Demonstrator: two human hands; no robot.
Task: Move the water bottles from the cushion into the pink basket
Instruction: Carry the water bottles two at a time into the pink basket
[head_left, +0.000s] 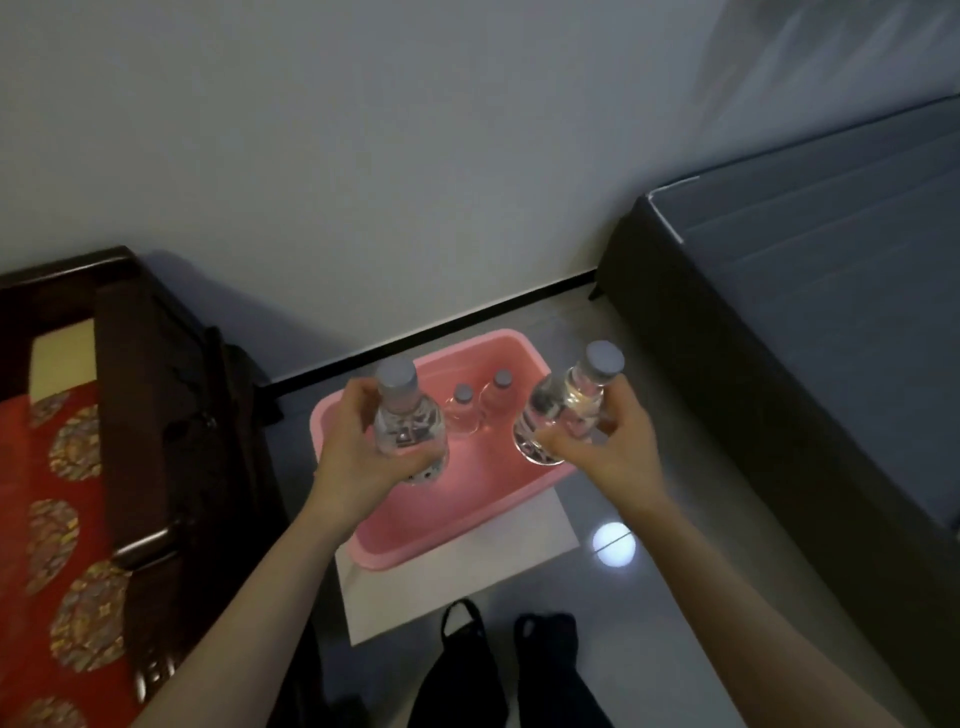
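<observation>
**Operator:** Report hand state and load.

**Checker:** Left hand (358, 447) is clamped around left bottle (408, 423). Right hand (608, 441) is clamped around right bottle (566, 410). The hands are apart, one bottle each.

**Operator:** Position relative to the basket?

**Checker:** Both bottles are held above the basket (415, 540), which sits on the floor on a white sheet (467, 587), directly below and slightly far of the hands. Left bottle is over the left part of the basket, right bottle over the right edge. Judged requirement: a straight descent, with the right bottle shifted slightly left to clear the rim.

**Operator:** Axis?

**Checker:** Left bottle is close to upright, cap up. Right bottle is tilted, cap toward far right, base toward the basket centre. It would likely need righting to stand upright.

**Operator:** Which hand is nearer?

**Checker:** Cannot tell; both appear about equally high.

**Operator:** Count.

**Checker:** Four bottles visible: two in hand, two standing in the basket, bottle three (462, 410) and bottle four (498, 397), side by side at the far end. One basket. The cushion (57, 519) lies left; no bottles are seen on its visible part.
</observation>
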